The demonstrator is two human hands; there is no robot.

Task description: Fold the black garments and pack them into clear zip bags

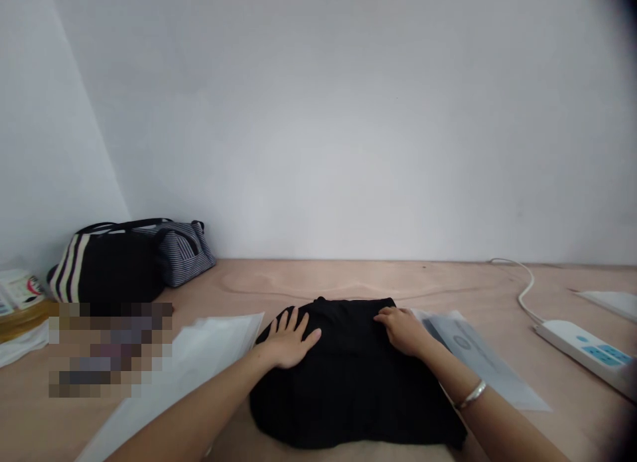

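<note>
A black folded piece of cloth [348,382], perhaps a garment, lies on the wooden surface in front of me. My left hand [291,342] rests flat on its upper left part, fingers spread. At the upper right corner of the cloth, my right hand [402,330] has its fingers bent together and gripping the edge. A silver bracelet [471,394] is on my right wrist. Clear plastic bags [199,349] lie left of the cloth. Partly under my right forearm is another plastic bag with a grey print [478,356].
A white power strip [587,349] with a cord sits at the right, near a white flat object [610,303]. A black bag with white stripes [119,269] and a striped bag [184,253] stand at the back left. A container [22,299] is at the left edge; a nearby patch is pixelated.
</note>
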